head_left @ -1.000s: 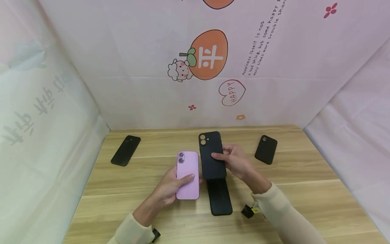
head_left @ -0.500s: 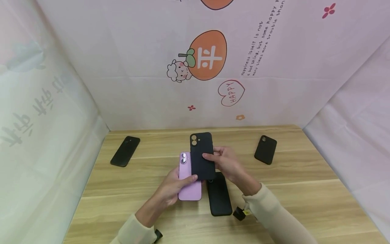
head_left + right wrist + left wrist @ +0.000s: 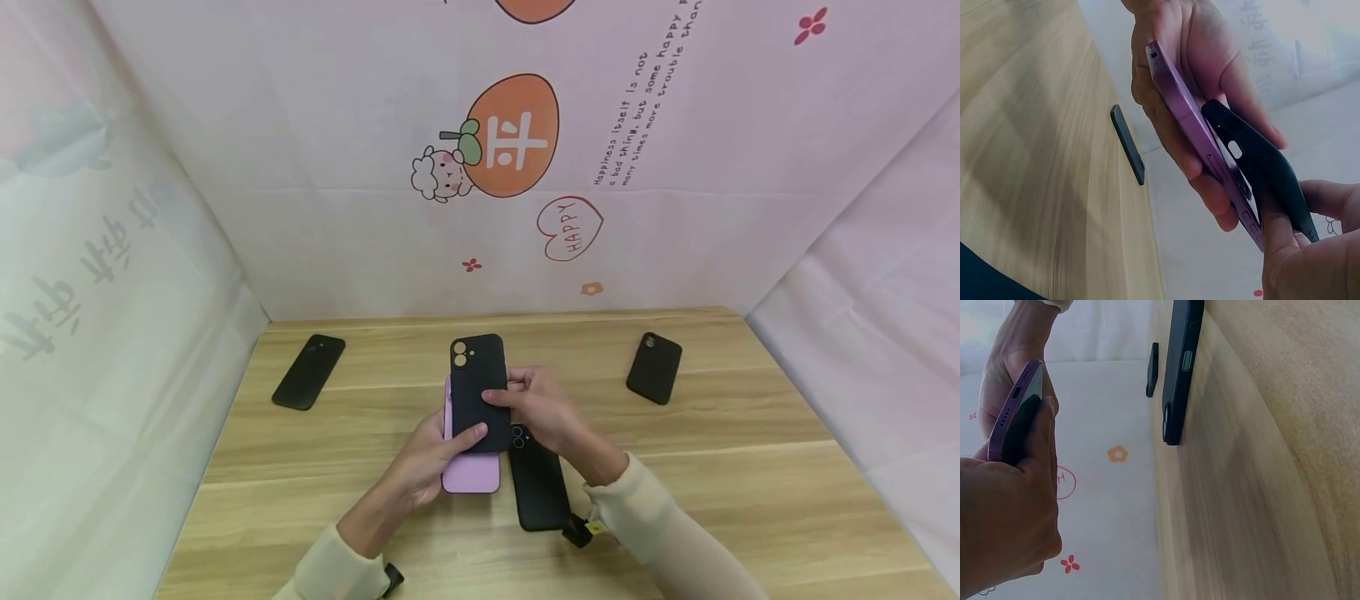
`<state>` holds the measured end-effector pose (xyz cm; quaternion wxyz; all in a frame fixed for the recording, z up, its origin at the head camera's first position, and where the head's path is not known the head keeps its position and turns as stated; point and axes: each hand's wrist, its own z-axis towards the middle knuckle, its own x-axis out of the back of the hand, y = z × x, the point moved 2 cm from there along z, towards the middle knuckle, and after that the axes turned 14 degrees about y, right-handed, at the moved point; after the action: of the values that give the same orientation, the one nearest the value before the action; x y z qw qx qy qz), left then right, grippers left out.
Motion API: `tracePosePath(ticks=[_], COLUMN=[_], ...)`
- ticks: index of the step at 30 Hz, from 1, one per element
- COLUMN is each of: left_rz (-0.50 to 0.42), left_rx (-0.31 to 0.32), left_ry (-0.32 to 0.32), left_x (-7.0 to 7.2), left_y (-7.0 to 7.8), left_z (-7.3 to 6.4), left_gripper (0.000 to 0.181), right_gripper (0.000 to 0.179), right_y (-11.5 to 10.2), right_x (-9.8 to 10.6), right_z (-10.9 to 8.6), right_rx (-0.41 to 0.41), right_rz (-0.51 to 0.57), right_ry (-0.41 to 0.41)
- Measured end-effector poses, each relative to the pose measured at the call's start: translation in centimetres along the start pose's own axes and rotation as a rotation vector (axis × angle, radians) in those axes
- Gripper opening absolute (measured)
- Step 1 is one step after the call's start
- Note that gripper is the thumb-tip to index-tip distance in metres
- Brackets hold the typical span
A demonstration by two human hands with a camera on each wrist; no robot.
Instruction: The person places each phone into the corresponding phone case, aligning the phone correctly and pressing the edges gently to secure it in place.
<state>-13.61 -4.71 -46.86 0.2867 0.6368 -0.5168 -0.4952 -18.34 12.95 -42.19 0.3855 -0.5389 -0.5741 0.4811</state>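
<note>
My left hand (image 3: 427,462) holds a light purple phone (image 3: 471,477), camera side up, its fingers beneath and its thumb lying over the lower part of a black phone case (image 3: 474,383). Between thumb and fingers, my right hand (image 3: 543,410) pinches that case by its right edge. In the head view the case covers most of the phone, shifted toward the far end, so the phone's lower end shows. The right wrist view shows the case (image 3: 1266,162) tilted against the phone's back (image 3: 1194,134), with a wedge-shaped gap between them. Both are held above the table.
Just right of the hands a black phone-shaped piece (image 3: 542,492) lies on the wooden table (image 3: 765,500). Another black one (image 3: 309,372) lies at the left, and a smaller black case (image 3: 655,368) at the right. A printed white cloth (image 3: 360,250) hangs behind the table.
The right hand has brought the black case leftward and slightly down, from beside the purple phone to over it. The left hand has shifted slightly right, and its thumb now overlaps the case.
</note>
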Motion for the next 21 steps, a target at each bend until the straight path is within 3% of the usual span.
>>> tracePosePath(ticks=[14,21], left_rz=[-0.018,-0.027], left_rx=[-0.007,0.0], left_ry=[-0.022,-0.044], left_x=[0.04,0.16], left_y=[-0.1,-0.12], left_z=[0.13,0.15], left_gripper=[0.053,0.054], right_gripper=[0.035,0.034], right_y=[0.49,0.6], right_x=[-0.88,-0.75], right_z=[-0.43,-0.45], right_rx=[0.012,0.038], right_rz=[-0.05,-0.152], right_ry=[0.009,0.024])
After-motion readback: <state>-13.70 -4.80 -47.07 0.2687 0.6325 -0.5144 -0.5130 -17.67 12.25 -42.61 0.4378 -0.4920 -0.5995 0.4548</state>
